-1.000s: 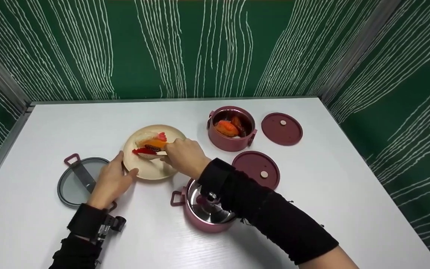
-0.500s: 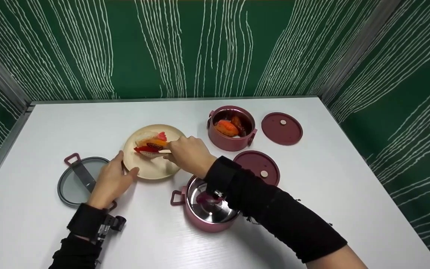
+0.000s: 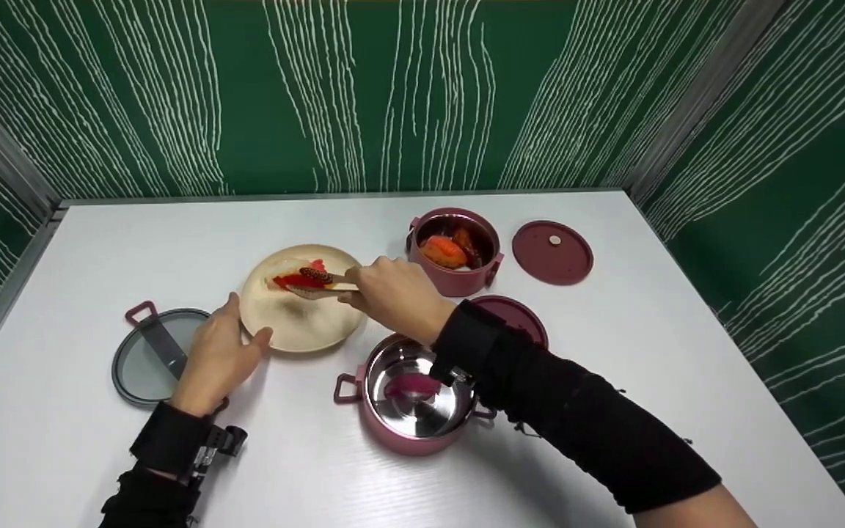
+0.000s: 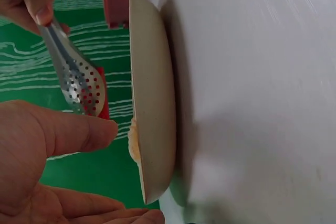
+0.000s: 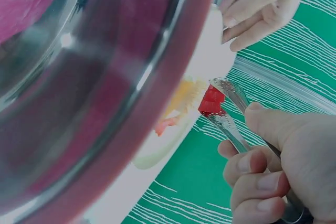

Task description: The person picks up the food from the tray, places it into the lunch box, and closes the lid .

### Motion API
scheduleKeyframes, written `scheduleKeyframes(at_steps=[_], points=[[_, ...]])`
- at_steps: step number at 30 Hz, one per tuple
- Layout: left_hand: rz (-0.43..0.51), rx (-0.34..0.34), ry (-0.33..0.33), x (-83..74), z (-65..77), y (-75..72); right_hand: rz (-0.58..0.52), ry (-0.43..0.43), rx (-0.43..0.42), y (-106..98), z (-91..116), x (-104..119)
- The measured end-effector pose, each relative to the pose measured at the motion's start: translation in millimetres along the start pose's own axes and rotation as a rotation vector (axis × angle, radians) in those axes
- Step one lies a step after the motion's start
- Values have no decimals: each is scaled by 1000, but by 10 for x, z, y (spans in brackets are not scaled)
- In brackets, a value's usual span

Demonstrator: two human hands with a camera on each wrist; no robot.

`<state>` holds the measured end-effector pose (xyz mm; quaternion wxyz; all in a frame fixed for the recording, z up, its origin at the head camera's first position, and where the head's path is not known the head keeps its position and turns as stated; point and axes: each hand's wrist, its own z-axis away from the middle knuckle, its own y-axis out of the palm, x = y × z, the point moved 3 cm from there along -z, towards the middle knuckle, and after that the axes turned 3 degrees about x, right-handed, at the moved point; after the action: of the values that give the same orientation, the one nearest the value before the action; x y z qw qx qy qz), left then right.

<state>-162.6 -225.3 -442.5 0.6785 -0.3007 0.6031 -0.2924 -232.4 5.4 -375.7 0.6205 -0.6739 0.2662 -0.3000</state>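
Note:
My right hand holds metal tongs with perforated ends. Between those ends is a red food piece, raised above the cream plate. A pale food piece with orange and a pink-red tip lies on the plate, partly hidden by the tongs in the head view. At the plate's left rim, my left hand has its thumb and fingers extended. Just in front of my right wrist stands a pink pot, with a magenta piece inside.
Farther back stands a smaller pink pot holding orange and brown pieces. Two dark red lids lie near it: one lid to its right, another lid partly under my right arm. A grey lid lies left of my left hand.
My right hand has moved right and slightly away, and the red piece has come up off the plate in the tongs. The left hand stays beside the plate.

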Motion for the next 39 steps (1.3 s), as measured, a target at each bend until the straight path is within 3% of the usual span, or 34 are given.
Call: scheduleKeyframes(at_steps=[7,11,21,31,39], points=[[-35,-107,101,-131,68,8,-42,-35,-67,-136,184,-136],[-34,-135,139,-230,119,21,-53,-54,-104,-203,315,-242],[17,-88,228,-429,238,81,-187,-62,-168,-345,680,-470],[109,29,328,-634,348,236,-208,-57,-158,-425,1146,-567],[114,57,398,-665,376,350,-217,-78,-151,-360,1498,-637]])
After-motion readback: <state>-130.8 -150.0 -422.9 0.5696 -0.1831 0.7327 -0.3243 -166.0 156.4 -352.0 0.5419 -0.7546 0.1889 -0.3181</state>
